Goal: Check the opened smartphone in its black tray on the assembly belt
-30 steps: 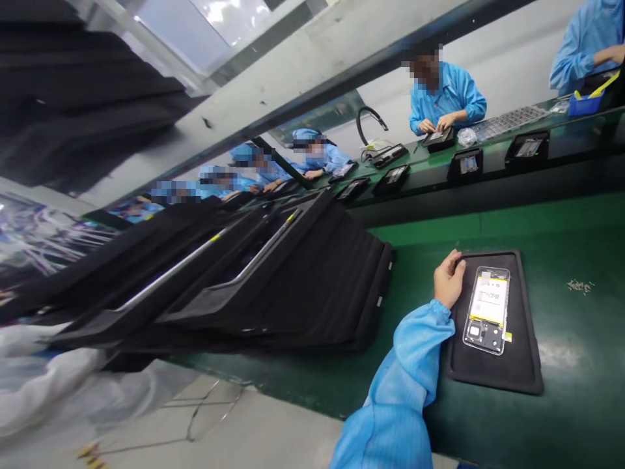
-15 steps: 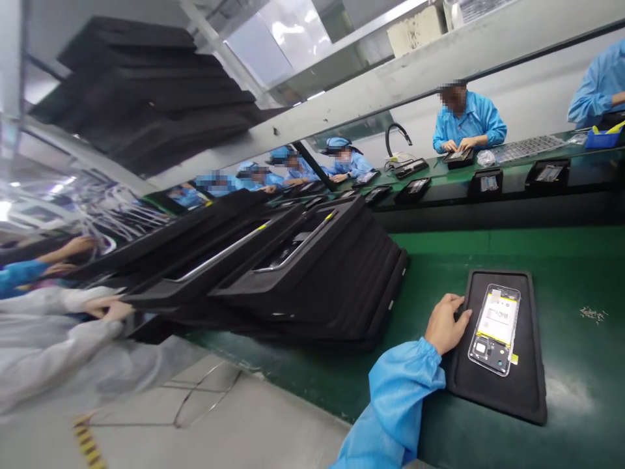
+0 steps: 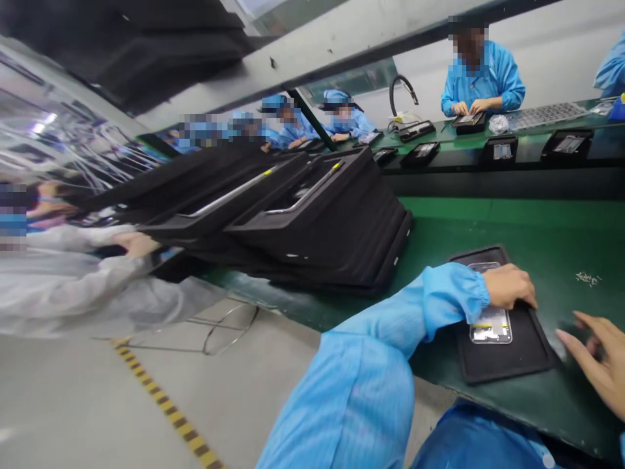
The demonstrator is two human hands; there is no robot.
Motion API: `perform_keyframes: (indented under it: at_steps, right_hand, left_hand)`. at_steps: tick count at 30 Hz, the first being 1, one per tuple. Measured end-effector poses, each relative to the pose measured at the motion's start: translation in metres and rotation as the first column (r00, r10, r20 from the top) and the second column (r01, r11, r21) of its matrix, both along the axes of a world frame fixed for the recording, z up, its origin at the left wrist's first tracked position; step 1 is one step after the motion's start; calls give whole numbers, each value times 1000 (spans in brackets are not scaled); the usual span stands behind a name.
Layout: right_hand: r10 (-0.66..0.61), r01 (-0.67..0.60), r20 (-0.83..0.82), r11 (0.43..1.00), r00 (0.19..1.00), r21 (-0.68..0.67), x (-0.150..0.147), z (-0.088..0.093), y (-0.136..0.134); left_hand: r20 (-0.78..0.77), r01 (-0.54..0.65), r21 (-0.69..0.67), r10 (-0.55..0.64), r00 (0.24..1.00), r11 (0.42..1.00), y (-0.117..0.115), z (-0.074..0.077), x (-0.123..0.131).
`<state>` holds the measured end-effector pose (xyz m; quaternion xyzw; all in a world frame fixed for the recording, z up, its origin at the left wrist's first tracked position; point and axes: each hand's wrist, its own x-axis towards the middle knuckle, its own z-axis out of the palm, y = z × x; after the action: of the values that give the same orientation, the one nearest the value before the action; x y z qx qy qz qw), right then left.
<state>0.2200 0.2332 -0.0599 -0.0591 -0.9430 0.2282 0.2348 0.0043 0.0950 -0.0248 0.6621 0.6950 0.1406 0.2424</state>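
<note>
- Left hand (image 3: 508,285) is laid flat on a phone (image 3: 491,324) in a black tray (image 3: 508,361).
- Right hand (image 3: 596,360) is held spread over the green bench (image 3: 537,228).
- Trays (image 3: 312,221) are stacked nearby; grey floor (image 3: 146,404), striped.

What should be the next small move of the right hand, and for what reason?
Probably the right hand should close onto the near right edge of the flat black foam tray. It hovers open just beside that edge, while the left hand already presses on the clear-backed phone frame lying in the tray on the green conveyor belt.
</note>
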Motion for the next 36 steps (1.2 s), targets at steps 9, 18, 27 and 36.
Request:
perform_keyframes:
  at_steps: [9,18,27,36]
  right_hand:
    - [21,-13,-39,981,999,196,-18,-22,-16]
    - [20,9,-106,965,994,263,-20,-23,-18]
    - [13,7,-87,975,996,223,-19,-24,-19]
    - [10,7,-87,981,996,192,-19,-24,-20]
  left_hand:
    - [-48,-508,335,552,832,794,-62,-6,-4]
    - [117,-739,330,751,650,588,-122,-55,31]
    - [223,-788,328,768,600,521,-118,-58,41]
    - [220,-795,323,777,590,512,-118,-57,42]
